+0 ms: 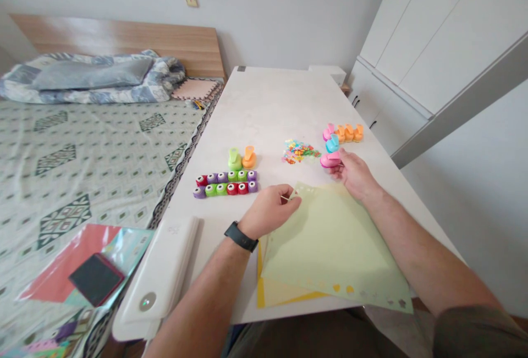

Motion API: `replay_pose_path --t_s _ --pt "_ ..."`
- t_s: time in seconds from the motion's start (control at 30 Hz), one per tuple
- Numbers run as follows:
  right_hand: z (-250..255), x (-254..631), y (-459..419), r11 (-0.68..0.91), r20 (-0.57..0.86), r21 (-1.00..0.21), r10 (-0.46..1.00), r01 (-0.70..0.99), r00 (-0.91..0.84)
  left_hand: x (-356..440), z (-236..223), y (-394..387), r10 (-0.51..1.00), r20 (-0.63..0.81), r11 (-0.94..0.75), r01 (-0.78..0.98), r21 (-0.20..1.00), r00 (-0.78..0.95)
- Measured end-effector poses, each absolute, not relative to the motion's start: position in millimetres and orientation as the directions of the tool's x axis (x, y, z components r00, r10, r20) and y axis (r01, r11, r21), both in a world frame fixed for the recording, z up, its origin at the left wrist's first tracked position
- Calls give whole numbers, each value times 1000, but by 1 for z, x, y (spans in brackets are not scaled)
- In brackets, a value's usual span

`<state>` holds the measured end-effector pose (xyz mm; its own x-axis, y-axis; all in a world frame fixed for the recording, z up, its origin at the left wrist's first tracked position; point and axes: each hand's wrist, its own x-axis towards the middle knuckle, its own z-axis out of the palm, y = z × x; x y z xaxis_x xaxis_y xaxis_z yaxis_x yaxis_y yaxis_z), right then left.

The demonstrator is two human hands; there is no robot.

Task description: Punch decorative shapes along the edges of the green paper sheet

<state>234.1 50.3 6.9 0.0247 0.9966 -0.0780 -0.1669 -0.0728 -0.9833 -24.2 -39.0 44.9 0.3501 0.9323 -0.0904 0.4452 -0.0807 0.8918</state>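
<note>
My left hand pinches the upper left corner of a pale green sheet of paper. Shapes are punched out along the sheet's near edge, and yellow sheets lie under it. My right hand has its fingers closed on a pink craft punch, just past the sheet's far edge. Right behind that punch stands a blue craft punch. Left of it is a pile of small colourful paper cut-outs.
Orange punches and another pink one stand at the back right. Left of the sheet are two rows of small punches, with a green punch and an orange one behind. A white laminator-like device lies along the table's left edge, beside the bed.
</note>
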Motion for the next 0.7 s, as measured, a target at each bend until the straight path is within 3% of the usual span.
replay_pose_path --t_s 0.3,0.5,0.7 --pt "20 238 40 -76 -58 -987 991 -143 -123 -26 48 -44 780 -76 -222 388 895 621" --pt "22 238 37 -93 -79 -993 981 -76 -179 -27 51 -43 751 -61 -269 389 881 658" --pt "30 228 22 -157 -126 -987 904 -43 -408 -26 54 -43 781 -31 -258 368 893 623"
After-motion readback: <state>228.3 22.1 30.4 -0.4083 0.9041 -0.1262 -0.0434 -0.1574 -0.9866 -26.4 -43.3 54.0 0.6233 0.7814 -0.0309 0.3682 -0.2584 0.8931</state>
